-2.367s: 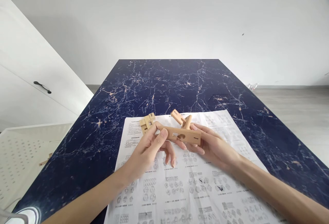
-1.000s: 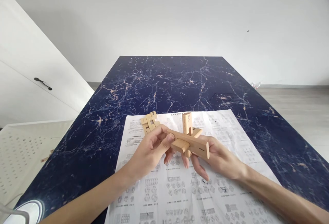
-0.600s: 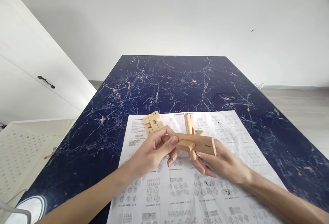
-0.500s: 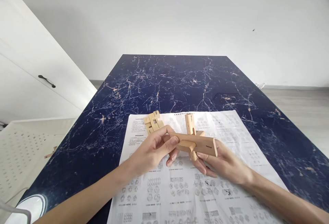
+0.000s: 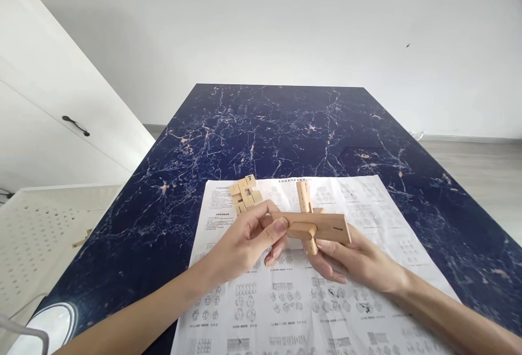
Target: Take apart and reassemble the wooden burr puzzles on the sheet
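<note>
Both hands hold a wooden puzzle [image 5: 314, 225] of interlocked notched bars above a printed instruction sheet [image 5: 285, 300]. My left hand [image 5: 244, 243] pinches the left end of the long horizontal bar between thumb and fingers. My right hand [image 5: 354, 260] supports the right end from below. One bar stands upright through the long bar, and a shorter one sticks out toward me. A second, assembled wooden block cluster [image 5: 245, 194] marked with the number 3 lies on the sheet's far left corner, just beyond my left hand.
The sheet lies on a dark blue marbled table [image 5: 277, 126]. A white perforated bin [image 5: 36, 235] with a wooden piece in it stands to the left, below white cabinet doors [image 5: 49, 126]. A round white object [image 5: 44, 328] sits at the near left corner.
The puzzle has been turned in my hands: the crossing bar went from tilted to upright, and the long bar levelled out. Both hands kept their grip and drifted slightly right.
</note>
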